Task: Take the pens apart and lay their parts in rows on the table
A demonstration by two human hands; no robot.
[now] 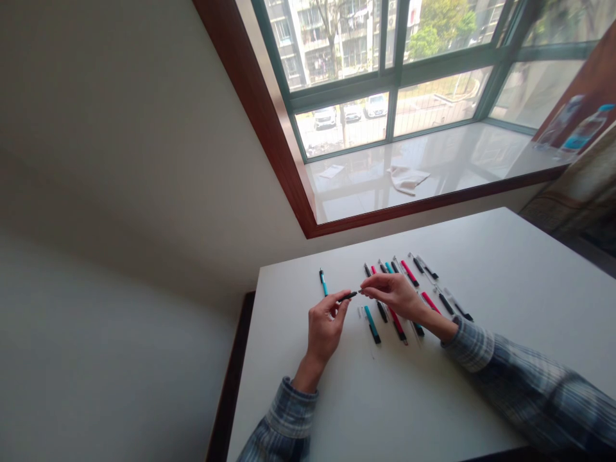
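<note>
My left hand pinches a short black pen part between thumb and fingertips above the white table. At the tip of that part, my right hand has its thumb and fingers pressed together on a small piece, too small to make out. A blue-and-black pen lies just beyond my left hand. Below my right hand is a blue pen barrel with a black end. Red barrels, black grips and clear parts lie in rows around and partly under my right hand.
The white table meets a wall on the left and a window ledge beyond. A crumpled cloth lies on the ledge, with plastic bottles at its right end. A curtain hangs at the right.
</note>
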